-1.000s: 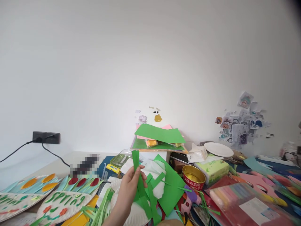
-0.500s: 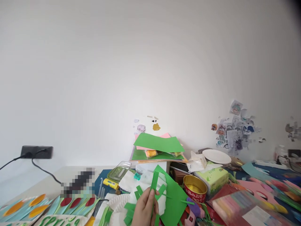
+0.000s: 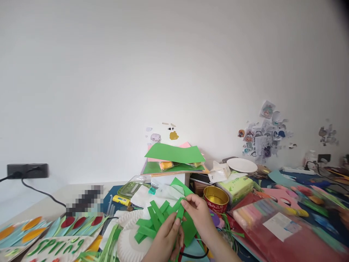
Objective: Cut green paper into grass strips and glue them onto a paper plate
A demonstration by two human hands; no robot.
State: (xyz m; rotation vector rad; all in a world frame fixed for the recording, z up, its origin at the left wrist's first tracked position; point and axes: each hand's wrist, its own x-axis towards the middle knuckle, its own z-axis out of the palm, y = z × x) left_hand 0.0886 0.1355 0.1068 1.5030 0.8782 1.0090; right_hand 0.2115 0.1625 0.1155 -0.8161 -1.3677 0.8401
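A green paper strip [image 3: 180,212] stands upright between my hands, low in the middle of the view. My left hand [image 3: 168,234] pinches it near its lower part. At its top end, the thumb and fingers of my right hand [image 3: 198,215] are closed on it. Just left of the strip, several more green paper strips [image 3: 147,226] lie criss-crossed over a white paper plate [image 3: 127,238]. Partly hidden behind my hands is a larger green paper sheet [image 3: 191,233].
Behind stand a stack of coloured paper [image 3: 174,154] and a red-gold tin [image 3: 216,198]. A tissue pack [image 3: 236,186] and clay pack [image 3: 252,213] lie right. On the left are a yellow glue stick [image 3: 121,200], a clear lidded box [image 3: 132,186] and a "Spring" craft piece [image 3: 58,249].
My right hand has come into view and taken the top of the green strip. The camera has turned a little, shifting the scene left and up.
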